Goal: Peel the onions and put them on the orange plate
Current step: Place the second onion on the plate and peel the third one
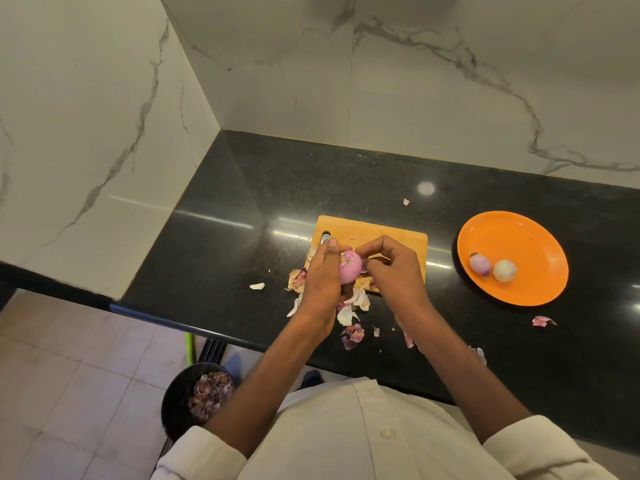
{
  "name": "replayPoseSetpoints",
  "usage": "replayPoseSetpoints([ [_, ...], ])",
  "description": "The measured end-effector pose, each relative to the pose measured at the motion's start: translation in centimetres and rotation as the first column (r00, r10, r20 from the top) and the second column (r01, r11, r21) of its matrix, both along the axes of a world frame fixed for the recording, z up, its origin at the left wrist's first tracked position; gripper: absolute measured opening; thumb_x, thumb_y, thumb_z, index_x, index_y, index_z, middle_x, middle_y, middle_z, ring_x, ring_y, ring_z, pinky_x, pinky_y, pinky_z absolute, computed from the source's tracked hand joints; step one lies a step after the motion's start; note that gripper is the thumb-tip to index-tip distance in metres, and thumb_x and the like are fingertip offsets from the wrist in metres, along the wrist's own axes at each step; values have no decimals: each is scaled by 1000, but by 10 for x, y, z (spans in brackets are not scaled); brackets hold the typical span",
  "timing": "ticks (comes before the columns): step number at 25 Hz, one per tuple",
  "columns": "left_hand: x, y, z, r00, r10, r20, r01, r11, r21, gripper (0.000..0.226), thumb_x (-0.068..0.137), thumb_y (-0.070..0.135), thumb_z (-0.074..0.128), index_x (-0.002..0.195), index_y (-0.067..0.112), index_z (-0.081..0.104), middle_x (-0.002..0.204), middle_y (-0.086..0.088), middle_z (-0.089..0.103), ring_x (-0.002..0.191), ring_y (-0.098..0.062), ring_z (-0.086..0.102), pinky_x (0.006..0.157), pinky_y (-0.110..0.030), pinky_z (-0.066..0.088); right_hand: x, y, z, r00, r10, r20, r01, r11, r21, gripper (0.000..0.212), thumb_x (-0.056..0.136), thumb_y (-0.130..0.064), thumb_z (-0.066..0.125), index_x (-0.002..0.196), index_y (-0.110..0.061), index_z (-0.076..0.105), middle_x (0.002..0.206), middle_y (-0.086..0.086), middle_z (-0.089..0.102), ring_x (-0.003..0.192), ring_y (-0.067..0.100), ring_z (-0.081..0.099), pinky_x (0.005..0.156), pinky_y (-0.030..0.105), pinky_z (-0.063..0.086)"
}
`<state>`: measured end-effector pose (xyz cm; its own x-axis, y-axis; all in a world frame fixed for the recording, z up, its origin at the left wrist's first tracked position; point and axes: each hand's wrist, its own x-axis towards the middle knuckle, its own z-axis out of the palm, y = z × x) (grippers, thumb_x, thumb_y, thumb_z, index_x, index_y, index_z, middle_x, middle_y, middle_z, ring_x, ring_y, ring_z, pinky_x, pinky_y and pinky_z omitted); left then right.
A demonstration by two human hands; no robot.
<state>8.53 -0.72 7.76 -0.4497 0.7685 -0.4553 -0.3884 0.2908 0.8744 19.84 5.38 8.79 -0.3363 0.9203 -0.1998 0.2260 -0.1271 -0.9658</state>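
**Onion Held Between Both Hands Over the Board**

Nearest the person, below and left of the hands, a round black bin point(180, 403) stood on the tiled floor, holding purple onion skins. A cream buttoned shirt point(363, 441) with rolled sleeves filled the lower edge of the view.

Just short of the hands, loose white and purple onion peels point(351, 332) lay scattered on the polished black stone counter point(242, 216); one more pink scrap point(542, 321) lay farther right.

The left hand point(322, 275) curled round a pink, partly peeled onion point(349, 268), gripping it from the left side. The right hand point(391, 268) touched the onion's right end, its fingers bent and pinching at the skin there. Both hands were over the near edge of a rectangular light wooden cutting board point(377, 230), whose slotted handle showed just beyond the left thumb.

Well to the right of the hands sat a round orange plate point(519, 233), carrying two peeled onions side by side, one purplish point(479, 264) and one pale point(504, 270).

Beyond everything rose white marble walls point(415, 98) with grey veins.
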Motion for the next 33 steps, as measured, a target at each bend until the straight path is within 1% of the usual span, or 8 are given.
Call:
replayPoseSetpoints([
  [3,-7,2,3,994,45,100,-51,997,56,42,113,47,43,117,12,66,85,-4,72,64,-12,59,55,-28,45,6,1,3,981,-1,-196,-32,986,-163,16,99,-5,67,109,-13,77,112,3,77,99,18,73,69,15,55],
  [6,-11,3,1,978,72,197,-84,995,52,46,112,47,44,123,8,66,94,-8,76,69,-13,64,59,-29,47,6,-2,3,987,32,-159,-53,990,-132,20,95,-2,72,109,-15,78,108,1,79,96,13,73,72,15,56],
  [11,-12,2,-3,932,160,325,-163,987,-19,49,106,56,51,118,11,67,76,-4,63,59,-9,55,56,-23,54,8,-1,-12,951,-188,-244,57,887,-458,22,93,10,68,107,-3,77,112,17,77,100,28,76,78,27,64],
  [18,-18,1,-7,939,183,292,-194,981,10,48,110,51,45,105,13,73,89,-5,71,58,-10,62,52,-25,55,8,0,-30,986,7,165,11,994,-108,15,100,-20,71,110,-24,80,110,-11,77,109,8,70,104,42,57],
  [25,-11,-2,-16,991,-22,130,0,986,164,42,109,51,49,127,17,67,127,-26,72,122,-54,65,106,-62,50,-1,-10,11,974,133,-184,-150,985,-81,34,90,-18,82,120,-34,77,104,-8,76,93,17,77,76,26,63],
  [27,-7,0,-13,992,-15,123,-7,984,179,42,110,47,49,127,12,64,127,-26,71,117,-51,67,101,-58,55,-6,-14,11,976,64,-208,-80,994,-69,32,88,-12,83,112,-32,80,104,-10,79,95,20,77,81,31,64],
  [30,-3,1,-5,990,-10,141,-21,977,213,29,116,30,41,128,10,58,116,-21,69,97,-24,71,77,-32,58,-8,-15,9,957,-80,-278,40,988,-148,22,90,-14,81,106,-28,82,105,0,79,100,25,77,85,39,65],
  [33,-7,0,-2,976,1,218,-64,957,283,24,109,24,55,130,11,58,121,-20,68,103,-25,71,83,-35,60,-7,-15,3,941,-100,-323,43,983,-177,21,95,-15,76,116,-21,79,115,5,77,107,30,75,91,46,63],
])
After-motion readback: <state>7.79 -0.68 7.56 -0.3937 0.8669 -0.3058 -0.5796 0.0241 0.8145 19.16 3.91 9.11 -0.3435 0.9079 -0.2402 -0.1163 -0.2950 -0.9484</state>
